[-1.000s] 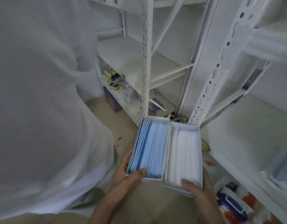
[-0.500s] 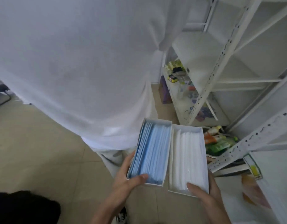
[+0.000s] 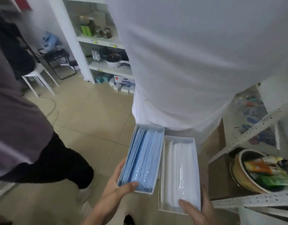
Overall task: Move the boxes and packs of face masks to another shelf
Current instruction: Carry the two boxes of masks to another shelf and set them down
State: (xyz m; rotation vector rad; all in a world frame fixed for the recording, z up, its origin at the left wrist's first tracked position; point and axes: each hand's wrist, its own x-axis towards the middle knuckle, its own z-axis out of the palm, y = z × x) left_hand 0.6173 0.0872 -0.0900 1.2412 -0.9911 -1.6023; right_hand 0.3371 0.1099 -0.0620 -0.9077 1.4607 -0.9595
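I hold two open boxes of face masks side by side in front of me. The box of blue masks (image 3: 142,158) rests in my left hand (image 3: 114,189), whose thumb lies over its near end. The box of white masks (image 3: 179,172) sits in my right hand (image 3: 196,210), thumb pressed on the wrapped masks at the near end. Both boxes are lidless and full. They hang above the tiled floor, close behind a person in a white top.
A person in a white top (image 3: 196,62) stands right ahead, blocking the way. Another person in a grey top and black trousers (image 3: 42,159) stands at the left. White shelves with jars and a pot (image 3: 106,54) are behind. A metal rack (image 3: 253,135) with a bowl of packets (image 3: 261,171) is at the right.
My view has swung left, away from the metal rack towards the room. The person in white now stands ahead to the right, and a second person appears at the left. Both boxes stay in my hands.
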